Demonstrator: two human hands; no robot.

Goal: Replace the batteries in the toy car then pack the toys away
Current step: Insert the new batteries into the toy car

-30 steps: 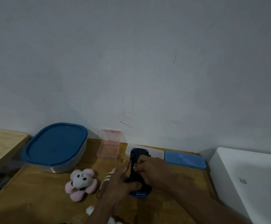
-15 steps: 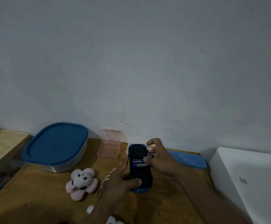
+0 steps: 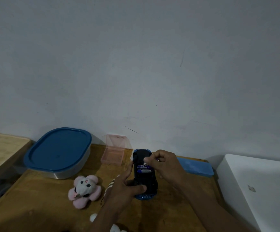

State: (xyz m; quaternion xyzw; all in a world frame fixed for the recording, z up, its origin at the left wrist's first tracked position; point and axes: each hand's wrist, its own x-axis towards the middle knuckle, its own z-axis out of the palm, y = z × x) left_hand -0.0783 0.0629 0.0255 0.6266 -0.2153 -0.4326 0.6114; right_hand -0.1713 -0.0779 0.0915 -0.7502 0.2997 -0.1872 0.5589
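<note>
Blue-edged and belly-up, the toy car (image 3: 145, 180) is gripped by the left hand (image 3: 124, 190), thumb across it, while the curled right hand (image 3: 167, 166) pinches a battery (image 3: 157, 159) over its open compartment.

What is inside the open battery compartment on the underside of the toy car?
Two batteries lie side by side across the toy car. The right hand covers the space just beyond them, so anything there cannot be seen.

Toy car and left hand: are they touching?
Touching. The head view shows the left hand gripping the toy car, thumb lying across its underside.
</note>
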